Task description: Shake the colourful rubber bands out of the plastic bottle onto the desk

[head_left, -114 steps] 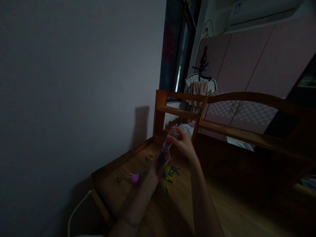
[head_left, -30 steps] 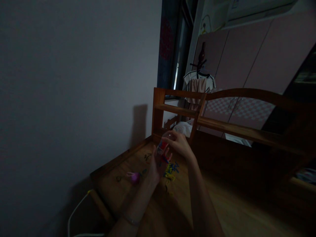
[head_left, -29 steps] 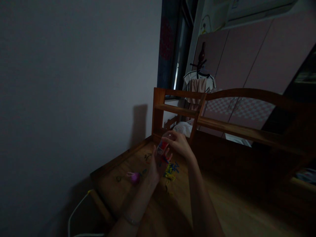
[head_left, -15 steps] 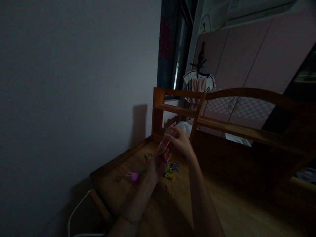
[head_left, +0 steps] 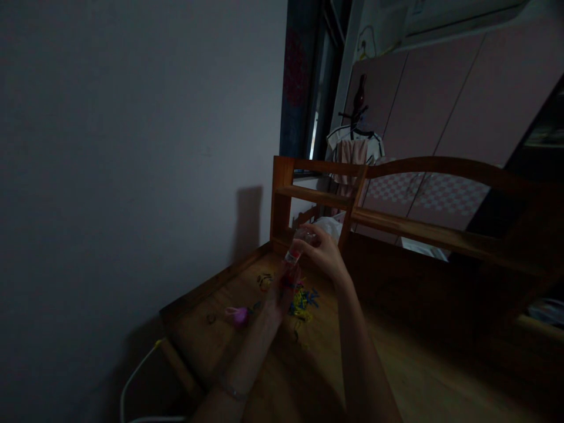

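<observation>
Both of my hands are on a small clear container [head_left: 292, 256] with something red in or on its lower part; it tilts above the wooden desk. My left hand [head_left: 279, 292] is wrapped round the lower end. At the upper end, the fingers of my right hand [head_left: 325, 254] grip the see-through top. Below and behind the left hand lies a pile of small yellow and blue pieces [head_left: 304, 301], too dim to name. Left of that hand is a purple round object [head_left: 240, 316] with a pink loop. A few dark rings or bands [head_left: 264, 281] lie farther back.
The wooden desk [head_left: 379, 352] has a raised edge along the wall [head_left: 132, 147] and a shelf rack [head_left: 359, 202] at its back. A white bag [head_left: 329, 226] shows behind the rack. A white cable [head_left: 136, 373] hangs at the lower left.
My left hand's fingers have closed and turned round the container's lower end, where red and blue bits showed by its fingertips before. My right hand stays nearly still at the top.
</observation>
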{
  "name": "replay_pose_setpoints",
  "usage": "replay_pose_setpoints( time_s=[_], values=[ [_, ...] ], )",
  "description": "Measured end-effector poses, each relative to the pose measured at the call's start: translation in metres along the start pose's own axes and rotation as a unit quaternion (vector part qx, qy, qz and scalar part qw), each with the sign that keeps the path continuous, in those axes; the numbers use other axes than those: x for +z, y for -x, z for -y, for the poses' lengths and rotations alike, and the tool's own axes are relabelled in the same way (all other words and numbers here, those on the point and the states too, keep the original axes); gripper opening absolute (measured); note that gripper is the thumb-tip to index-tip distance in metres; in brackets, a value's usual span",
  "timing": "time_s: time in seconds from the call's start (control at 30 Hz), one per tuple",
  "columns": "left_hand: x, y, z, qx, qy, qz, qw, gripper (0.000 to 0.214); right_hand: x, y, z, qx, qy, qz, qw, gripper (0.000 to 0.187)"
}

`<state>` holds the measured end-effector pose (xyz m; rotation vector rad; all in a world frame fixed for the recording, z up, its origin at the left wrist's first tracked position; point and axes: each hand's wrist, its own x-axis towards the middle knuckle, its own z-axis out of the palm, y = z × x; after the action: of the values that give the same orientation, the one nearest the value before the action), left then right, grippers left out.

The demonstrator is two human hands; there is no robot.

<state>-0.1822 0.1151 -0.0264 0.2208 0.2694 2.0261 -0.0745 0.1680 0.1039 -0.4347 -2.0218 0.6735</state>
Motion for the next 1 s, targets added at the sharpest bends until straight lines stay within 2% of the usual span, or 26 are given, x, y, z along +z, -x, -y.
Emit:
replay_pose_setpoints(
  time_s=[0.1,0.2,0.33,0.53,0.67,0.83,1.0],
  values=[
    [0.004,0.004,-0.002,0.001,-0.005,0.009,1.000,0.024,0.000,0.000,-0.001,0.006,0.000,-0.013,1.000,0.042],
    [0.011,0.011,-0.003,0.002,-0.012,0.060,0.998,0.028,0.001,0.000,-0.002,0.009,0.001,-0.015,1.000,0.038],
    [0.017,0.019,-0.001,-0.013,-0.002,0.114,0.993,0.043,0.004,0.000,-0.001,0.019,0.018,0.032,0.999,0.032],
    [0.017,0.019,0.001,-0.024,-0.018,0.125,0.992,0.030,0.005,0.001,0.000,0.027,0.034,0.052,0.998,0.031],
    [0.015,0.013,0.001,-0.016,-0.029,0.103,0.994,0.027,0.003,-0.001,-0.005,0.029,0.021,0.029,0.999,0.034],
    [0.009,0.006,0.001,-0.009,-0.020,0.007,1.000,0.023,0.004,-0.001,-0.008,0.016,0.002,0.000,1.000,0.039],
    [0.007,0.006,-0.001,-0.007,-0.008,-0.037,0.999,0.024,0.003,0.000,-0.002,0.001,-0.016,-0.007,1.000,0.041]
  ],
)
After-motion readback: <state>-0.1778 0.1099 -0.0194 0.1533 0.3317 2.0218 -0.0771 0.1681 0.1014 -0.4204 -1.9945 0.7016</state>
